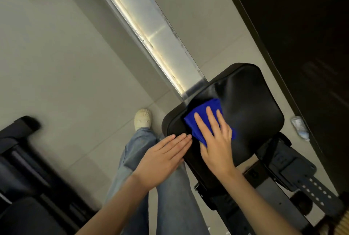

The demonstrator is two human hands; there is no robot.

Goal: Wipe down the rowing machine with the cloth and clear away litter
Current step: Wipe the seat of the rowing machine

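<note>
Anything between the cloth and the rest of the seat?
Mostly no. The right hand presses the cloth flat on the seat, and the seat beyond it is bare. Only the left hand is in the way: it lies flat on the seat's near-left edge, fingertips beside the cloth, covering that strip.

Blue cloth [200, 119] half hidden under my right hand [215, 140], rail [151, 26] cut off above, floor litter [300, 127] too blurred to identify.

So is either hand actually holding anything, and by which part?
Nothing is gripped: the right hand presses the blue cloth flat, and the left hand rests on the seat.
</note>
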